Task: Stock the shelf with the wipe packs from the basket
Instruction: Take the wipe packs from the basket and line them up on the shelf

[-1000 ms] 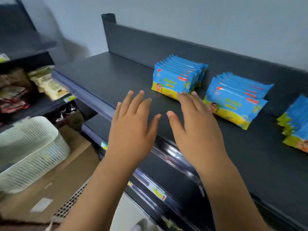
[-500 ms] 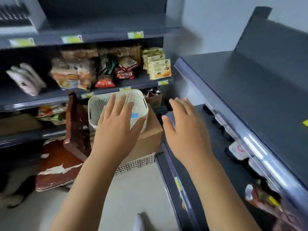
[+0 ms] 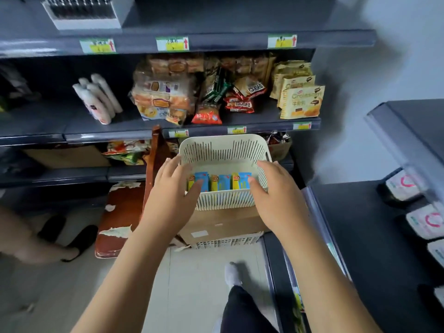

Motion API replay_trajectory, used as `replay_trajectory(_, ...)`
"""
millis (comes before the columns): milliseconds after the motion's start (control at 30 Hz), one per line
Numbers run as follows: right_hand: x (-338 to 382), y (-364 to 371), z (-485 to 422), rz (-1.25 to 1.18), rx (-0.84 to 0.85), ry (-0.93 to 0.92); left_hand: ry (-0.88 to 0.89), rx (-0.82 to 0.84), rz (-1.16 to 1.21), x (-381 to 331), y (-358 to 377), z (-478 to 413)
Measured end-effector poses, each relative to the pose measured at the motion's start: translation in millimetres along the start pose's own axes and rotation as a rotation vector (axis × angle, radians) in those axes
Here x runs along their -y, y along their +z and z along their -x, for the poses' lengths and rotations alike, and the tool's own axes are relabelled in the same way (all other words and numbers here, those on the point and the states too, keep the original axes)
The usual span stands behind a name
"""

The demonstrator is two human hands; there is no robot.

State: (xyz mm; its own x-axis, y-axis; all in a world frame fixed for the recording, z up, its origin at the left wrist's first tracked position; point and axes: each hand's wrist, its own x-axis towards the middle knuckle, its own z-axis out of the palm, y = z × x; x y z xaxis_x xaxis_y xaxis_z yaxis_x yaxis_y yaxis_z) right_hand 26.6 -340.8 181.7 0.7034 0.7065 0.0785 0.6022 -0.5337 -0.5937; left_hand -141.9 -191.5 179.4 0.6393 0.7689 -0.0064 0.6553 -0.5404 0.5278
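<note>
Own foot [image 3: 231,272] at 6 o'clock, near the base of the stack; a step in could have knocked it.

The left hand [image 3: 171,200] came in at 9 o'clock of the basket [image 3: 223,143] and the right hand [image 3: 278,200] at 3, both reaching inside. The fingers [image 3: 195,188] were straight and released, with nothing grasped. Their tips were at either end of the wipe packs [image 3: 219,183]; couldn't confirm contact. The packs stood on edge in a row against the basket's near wall.

Risks, my read:
- **Buckling:** an end squeeze on a loose row with flat fingers could have made the middle packs buckle up and drop.
- **Slip:** the film looked slick, so a slip was likely.
- **Stack stability:** the basket sat on a cardboard box [image 3: 221,224], itself on a slotted crate [image 3: 225,242]. A sideways or downward push could have slid or tipped it.
- **Long carry:** the target shelf [image 3: 413,131] was at 3 o'clock, well apart, a long way to carry a pinched row.
- **Clearance:** the snack shelf [image 3: 240,127] was just behind at 12; a high lift could have clipped its edge.
</note>
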Motion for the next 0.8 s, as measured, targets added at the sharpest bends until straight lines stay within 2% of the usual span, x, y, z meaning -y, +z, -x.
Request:
replay_trajectory(167,-32.7,43.3,-77.9,-0.065,0.105,0.166,-0.069,0.040,0.081,15.0,39.5,-88.0)
replay_trajectory(300,-66.9,81.5,-132.8,-0.124,0.218,0.321,-0.108,0.115,0.054,27.9,92.0,-158.3)
replay_trajectory(367,-82.6,100.8,-156.4,-0.155,0.187,0.406,-0.131,0.197,0.057,31.0,121.2,-189.7)
replay_trajectory(467,-103.3,132.2,-185.1,-0.102,0.185,0.476,-0.140,0.411,-0.041,39.6,162.6,-227.9)
replay_trajectory(533,-115.0,152.9,-201.1,-0.033,0.238,0.507,-0.199,0.559,-0.081,51.8,186.6,-245.7)
replay_trajectory(633,-135.4,189.8,-221.9,0.063,0.410,0.538,-0.218,0.751,-0.157,76.6,222.4,-259.1)
replay_trajectory(700,-147.8,211.8,-233.7,0.134,0.504,0.594,-0.190,0.803,-0.179,88.5,244.7,-265.4)
replay_trajectory(800,-165.2,243.1,-240.0,0.170,0.584,0.675,-0.122,0.778,-0.200,101.8,273.3,-271.9)
